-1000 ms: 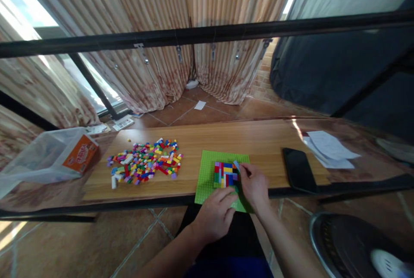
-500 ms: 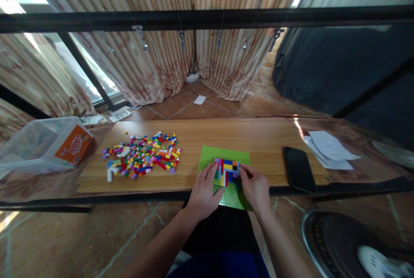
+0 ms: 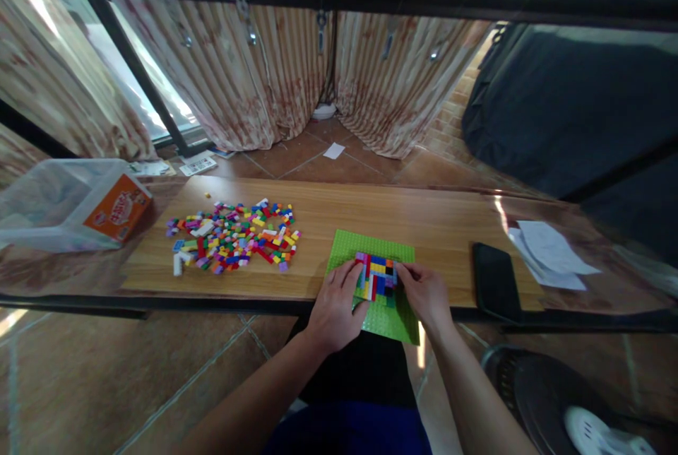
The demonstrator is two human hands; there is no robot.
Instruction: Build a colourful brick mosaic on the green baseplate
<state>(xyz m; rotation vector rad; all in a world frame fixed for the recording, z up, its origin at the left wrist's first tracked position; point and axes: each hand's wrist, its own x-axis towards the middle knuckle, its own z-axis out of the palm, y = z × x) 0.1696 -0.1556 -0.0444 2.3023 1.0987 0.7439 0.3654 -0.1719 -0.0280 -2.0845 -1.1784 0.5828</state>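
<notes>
A green baseplate (image 3: 352,245) lies at the near edge of the wooden table, hanging a little over it. On it sits a small block of coloured bricks (image 3: 377,273). My left hand (image 3: 335,306) rests on the plate's left part, its fingers pressed against the left side of the brick block. My right hand (image 3: 425,294) is at the block's right side, fingertips pinched on its right edge. Whether either hand holds a loose brick is hidden.
A heap of loose coloured bricks (image 3: 232,236) lies on the table (image 3: 445,218) to the left. A clear plastic tub with an orange label (image 3: 74,202) stands at the far left. A black phone (image 3: 495,279) and white papers (image 3: 551,251) lie to the right.
My left hand moved up from the plate's near edge to the left side of the brick block. My right hand stayed at the block's right side. The view shifted lower.
</notes>
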